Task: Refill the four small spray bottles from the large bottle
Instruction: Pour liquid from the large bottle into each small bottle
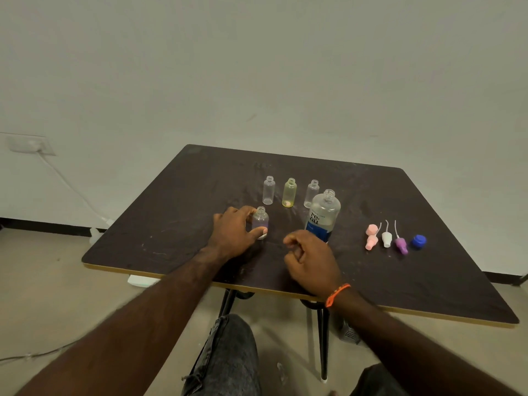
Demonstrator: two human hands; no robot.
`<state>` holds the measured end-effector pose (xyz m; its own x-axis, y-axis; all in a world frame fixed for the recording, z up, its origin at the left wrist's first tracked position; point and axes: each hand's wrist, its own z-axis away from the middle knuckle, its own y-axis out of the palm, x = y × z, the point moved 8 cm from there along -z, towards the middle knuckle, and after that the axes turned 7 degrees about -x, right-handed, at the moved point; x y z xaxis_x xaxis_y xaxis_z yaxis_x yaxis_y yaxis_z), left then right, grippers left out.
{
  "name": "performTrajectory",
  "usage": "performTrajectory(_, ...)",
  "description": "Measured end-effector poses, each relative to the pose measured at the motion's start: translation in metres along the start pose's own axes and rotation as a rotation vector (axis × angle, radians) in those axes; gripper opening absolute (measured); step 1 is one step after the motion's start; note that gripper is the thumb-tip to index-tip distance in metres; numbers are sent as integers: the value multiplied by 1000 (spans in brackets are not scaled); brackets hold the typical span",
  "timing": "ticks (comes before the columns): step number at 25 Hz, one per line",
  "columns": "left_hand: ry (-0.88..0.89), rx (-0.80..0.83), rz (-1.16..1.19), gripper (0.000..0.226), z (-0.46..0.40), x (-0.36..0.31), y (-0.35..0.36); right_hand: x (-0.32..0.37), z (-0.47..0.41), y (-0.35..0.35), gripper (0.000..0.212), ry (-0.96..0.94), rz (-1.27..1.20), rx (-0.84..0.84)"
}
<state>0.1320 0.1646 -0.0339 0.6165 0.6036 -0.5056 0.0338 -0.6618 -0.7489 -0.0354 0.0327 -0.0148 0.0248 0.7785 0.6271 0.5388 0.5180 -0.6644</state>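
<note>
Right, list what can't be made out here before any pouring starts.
All from the head view:
- Purple-tinted small bottle: its left side and base are hidden by the left hand gripping it.
- Large bottle: its bottom is covered by the right hand; the small label print is too tiny to read.
- Three small bottles behind: liquid level is too faint to judge.
- Right hand: whether its curled fingers hold anything is hidden.

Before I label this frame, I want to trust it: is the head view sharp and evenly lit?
Head view: soft, dim, even light, no hard shadows; wide-angle bend along the table edges; slight softness throughout, the large bottle label only partly legible; the clear small bottles faint against the dark top.
</note>
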Motion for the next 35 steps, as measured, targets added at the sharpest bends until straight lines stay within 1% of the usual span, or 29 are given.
performTrajectory(3,-27,1,-61,62,-3,9,-7,4,-20,41,58,97,-11,133)
performTrajectory(5,-44,-1,-95,63,-10,17,-8,8,-36,61,68,125,-3,188)
performTrajectory(8,-75,-1,-121,60,-21,27,-7,16,-58,82,73,144,14,232)
performTrajectory(13,-116,-19,-116,52,-51,43,-6,17,-90,106,76,177,-9,230)
performTrajectory(16,-142,7,-118,48,-71,55,-1,12,-111,119,79,192,9,221)
performTrajectory(20,-175,29,-118,51,-91,72,7,13,-134,128,76,185,19,199)
performTrajectory(25,-199,31,-80,58,-103,81,12,12,-145,134,79,188,31,205)
performTrajectory(26,-213,48,-76,64,-103,81,14,13,-144,131,78,189,19,198)
performTrajectory(28,-265,65,-71,86,-97,80,13,15,-139,120,69,175,1,150)
performTrajectory(29,-280,24,-61,95,-93,76,8,16,-135,111,61,168,-3,111)
performTrajectory(30,-257,-51,-51,95,-88,67,-1,15,-129,102,54,164,-4,69)
performTrajectory(32,-82,-249,-37,76,-80,35,-22,11,-114,85,45,172,-6,20)
performTrajectory(33,15,-317,-25,66,-77,16,-28,9,-106,78,42,172,-7,19)
performTrajectory(34,80,-337,-6,59,-75,-3,-31,7,-98,72,37,164,-3,25)
performTrajectory(35,108,-310,13,55,-76,-20,-27,6,-90,65,30,153,6,34)
